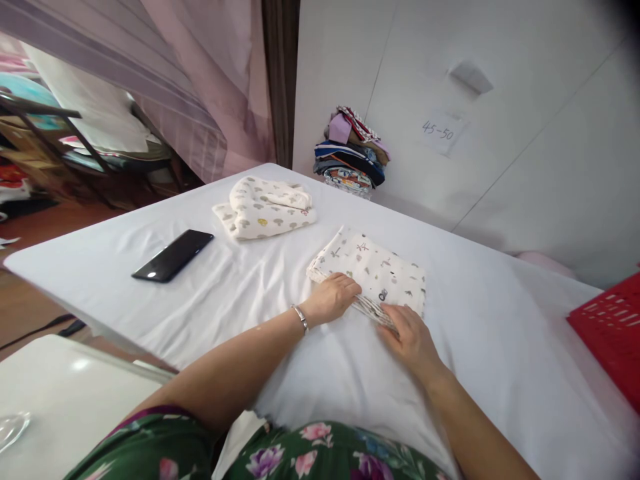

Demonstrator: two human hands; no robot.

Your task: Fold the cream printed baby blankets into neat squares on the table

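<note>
A folded white cloth [375,263] with small grey and brown prints lies flat on the white-covered table [225,320]. Its layered near edge faces me. My left hand [334,297], with a bracelet on the wrist, has its fingers closed round the left part of that edge. At the right end of the same edge, my right hand [407,333] grips the layers between thumb and fingers. Farther back to the left sits a second folded cream cloth [270,210] with mushroom-like prints, apart from both hands.
A black phone [174,255] lies on the table's left side. Behind the far edge rises a stack of folded clothes [353,150] against the white wall. A red perforated basket [610,327] stands at the right. A white surface [65,400] adjoins at the lower left.
</note>
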